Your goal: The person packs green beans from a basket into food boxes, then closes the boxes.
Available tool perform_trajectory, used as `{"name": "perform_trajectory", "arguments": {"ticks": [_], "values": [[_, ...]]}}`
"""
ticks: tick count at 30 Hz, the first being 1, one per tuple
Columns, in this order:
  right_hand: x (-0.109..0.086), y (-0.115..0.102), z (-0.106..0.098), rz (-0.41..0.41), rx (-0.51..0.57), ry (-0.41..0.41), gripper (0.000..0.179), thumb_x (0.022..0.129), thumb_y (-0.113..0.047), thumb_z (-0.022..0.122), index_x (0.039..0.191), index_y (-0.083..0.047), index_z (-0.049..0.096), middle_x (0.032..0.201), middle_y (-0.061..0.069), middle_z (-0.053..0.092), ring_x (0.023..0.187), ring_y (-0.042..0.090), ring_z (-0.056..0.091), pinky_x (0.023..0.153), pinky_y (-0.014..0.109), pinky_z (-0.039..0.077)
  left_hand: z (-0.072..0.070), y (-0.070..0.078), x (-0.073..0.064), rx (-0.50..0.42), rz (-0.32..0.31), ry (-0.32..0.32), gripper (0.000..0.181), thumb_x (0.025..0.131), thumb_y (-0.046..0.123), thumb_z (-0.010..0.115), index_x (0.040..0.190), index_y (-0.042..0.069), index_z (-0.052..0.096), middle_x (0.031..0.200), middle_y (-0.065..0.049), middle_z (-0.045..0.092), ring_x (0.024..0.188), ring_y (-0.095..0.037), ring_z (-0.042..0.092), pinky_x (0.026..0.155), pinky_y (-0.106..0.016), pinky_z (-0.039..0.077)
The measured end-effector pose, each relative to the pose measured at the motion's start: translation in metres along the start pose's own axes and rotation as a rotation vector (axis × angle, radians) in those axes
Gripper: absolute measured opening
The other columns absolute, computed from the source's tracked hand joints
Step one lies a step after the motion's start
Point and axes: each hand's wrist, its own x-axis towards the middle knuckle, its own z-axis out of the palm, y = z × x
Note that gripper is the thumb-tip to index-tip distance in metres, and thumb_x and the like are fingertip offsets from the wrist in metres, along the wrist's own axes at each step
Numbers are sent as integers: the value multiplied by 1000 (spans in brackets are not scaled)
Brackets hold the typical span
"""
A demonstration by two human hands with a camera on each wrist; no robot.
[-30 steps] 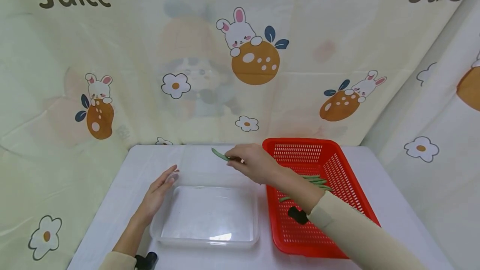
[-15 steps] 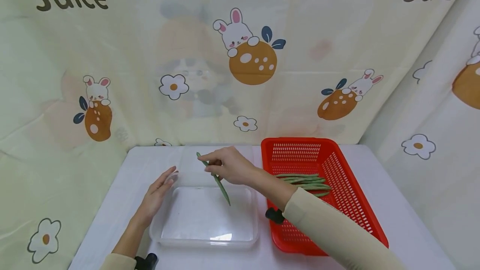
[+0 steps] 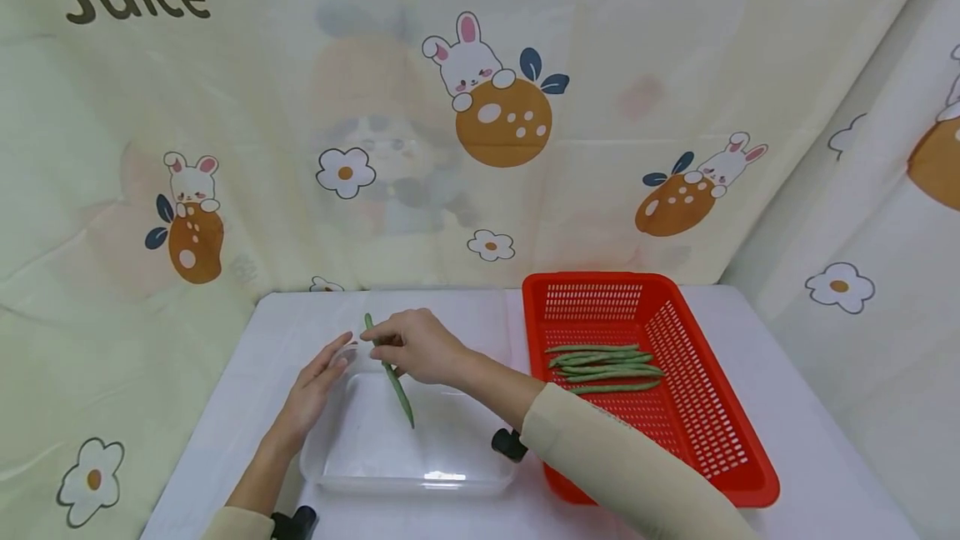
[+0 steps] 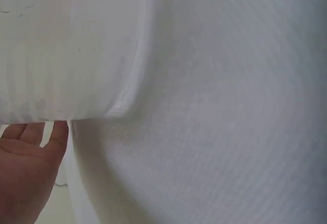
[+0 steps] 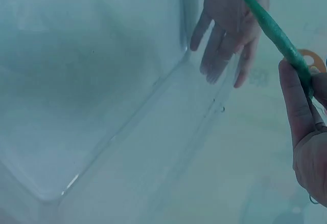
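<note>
A single green bean [image 3: 401,397] is pinched between the thumb and fingers of my right hand [image 3: 422,348], over the far left part of a clear plastic container [image 3: 405,487]. The bean slants down toward the container's floor; the right wrist view shows the held bean [image 5: 278,37] sticking out past the fingertips. At the container's back left corner, my left hand [image 3: 306,394] rests its straight fingers along the outer wall. Through the clear plastic in the right wrist view, the left hand [image 5: 227,27] appears with fingers extended.
To the right stands a red perforated basket [image 3: 738,407] with several green beans [image 3: 606,371] lying side by side in it. My right forearm crosses its near left corner. A white cloth covers the table [image 3: 795,432], and a printed curtain [image 3: 600,215] hangs behind.
My right hand has moved left from near the basket to the container's far left, carrying the bean, which has swung to point downward. My left hand stays in place.
</note>
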Motion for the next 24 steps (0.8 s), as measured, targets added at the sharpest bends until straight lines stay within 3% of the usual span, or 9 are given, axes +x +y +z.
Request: {"name": "perform_trajectory", "arguments": {"ticks": [9, 17, 24], "values": [[13, 8, 24, -14, -91, -24, 26, 97, -10, 74, 122, -7, 76, 78, -1, 73, 64, 8, 70, 58, 17, 53, -1, -2, 0, -15, 4, 5, 51, 113, 32, 42, 163, 22, 35, 172, -8, 27, 163, -34, 8, 125, -71, 4], [23, 17, 38, 16, -10, -25, 16, 93, -10, 78, 108, -6, 77, 70, 1, 73, 60, 8, 71, 57, 18, 55, -1, -3, -1, -3, 3, 10, 53, 112, 37, 43, 163, 21, 35, 170, -9, 33, 162, -34, 10, 123, -73, 5], [31, 22, 50, 47, -31, -113, 17, 92, -13, 80, 106, -3, 75, 69, -2, 74, 62, 10, 74, 57, 19, 54, 0, -4, 0, 11, 27, 21, 53, 112, 36, 43, 162, 20, 37, 170, -9, 33, 162, -34, 10, 124, -71, 5]]}}
